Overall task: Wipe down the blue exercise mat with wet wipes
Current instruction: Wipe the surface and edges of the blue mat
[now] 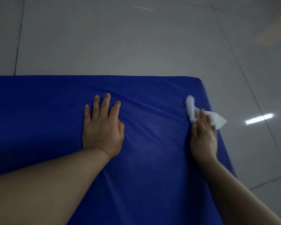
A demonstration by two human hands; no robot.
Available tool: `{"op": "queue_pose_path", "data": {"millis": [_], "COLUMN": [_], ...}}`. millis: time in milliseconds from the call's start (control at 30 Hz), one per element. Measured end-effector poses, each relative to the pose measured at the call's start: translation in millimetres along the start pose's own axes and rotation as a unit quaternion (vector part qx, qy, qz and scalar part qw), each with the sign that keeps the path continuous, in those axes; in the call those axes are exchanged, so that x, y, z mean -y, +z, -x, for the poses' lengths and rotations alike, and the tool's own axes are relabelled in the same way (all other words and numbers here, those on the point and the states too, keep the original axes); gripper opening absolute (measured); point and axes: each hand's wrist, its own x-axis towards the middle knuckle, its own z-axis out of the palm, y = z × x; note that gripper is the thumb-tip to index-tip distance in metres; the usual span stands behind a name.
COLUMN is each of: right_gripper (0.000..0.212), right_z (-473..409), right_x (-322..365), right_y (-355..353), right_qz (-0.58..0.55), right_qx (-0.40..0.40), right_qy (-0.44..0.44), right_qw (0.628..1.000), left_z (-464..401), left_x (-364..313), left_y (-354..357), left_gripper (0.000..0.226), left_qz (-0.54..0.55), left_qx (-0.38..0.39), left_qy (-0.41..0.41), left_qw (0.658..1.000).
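Note:
The blue exercise mat (39,111) fills the lower half of the view, its far edge and right corner visible. My left hand (102,127) lies flat on the mat near the middle, fingers spread and straight. My right hand (203,135) is at the mat's right edge with straight fingers pressing a white wet wipe (191,109) onto the surface. Part of the wipe sticks out past the edge to the right. A faint damp sheen shows on the mat between the two hands.
Grey tiled floor (136,43) surrounds the mat beyond its far edge and to the right. A ceiling light reflects on the tiles at the right.

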Motion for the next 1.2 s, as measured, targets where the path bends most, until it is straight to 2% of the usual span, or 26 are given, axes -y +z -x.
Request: {"op": "queue_pose_path", "data": {"millis": [67,133,200,267,367,433,467,800,1033,1100,1200], "right_gripper": [0.043,0.044,0.047,0.048,0.042,0.046,0.048,0.049,0.049,0.049,0.049], "right_z": [29,59,75,62,25,11,12,29,27,27,26], "right_x": [30,51,55,39,-2,-21,-21,-4,-3,-4,-5], "right_y": [7,17,19,11,-7,-10,-8,20,21,22,22], "right_qz": [-0.013,-0.024,-0.027,-0.037,-0.017,-0.009,-0.005,0.013,0.041,0.038,0.033], "right_qx": [0.009,0.073,0.118,0.091,0.011,0.018,0.022,-0.037,-0.031,-0.031,-0.031], "right_qy": [-0.11,-0.214,-0.262,-0.23,-0.057,0.069,0.098,0.109,0.116,0.119,0.122], "right_qw": [0.994,0.974,0.958,0.968,0.998,0.997,0.995,0.993,0.992,0.992,0.991], "left_z": [0,-1,-1,-1,-1,-1,-1,-3,29,62,103], "left_x": [1,1,2,2,2,3,3,4,18,26,26], "left_y": [0,1,1,1,1,1,1,-1,-18,-20,-18], "left_gripper": [0.058,0.059,0.06,0.059,0.059,0.058,0.058,0.058,0.045,0.047,0.047], "left_qz": [-0.002,-0.003,-0.005,0.0,0.003,0.008,0.011,0.033,0.159,0.135,0.066], "left_qx": [0.004,0.006,0.005,0.001,-0.005,-0.004,-0.003,-0.005,-0.01,0.0,0.031], "left_qy": [0.0,0.001,0.001,0.003,0.007,0.008,0.009,0.008,-0.004,-0.027,-0.005], "left_qw": [1.0,1.0,1.0,1.0,1.0,1.0,1.0,0.999,0.987,0.99,0.997]}}
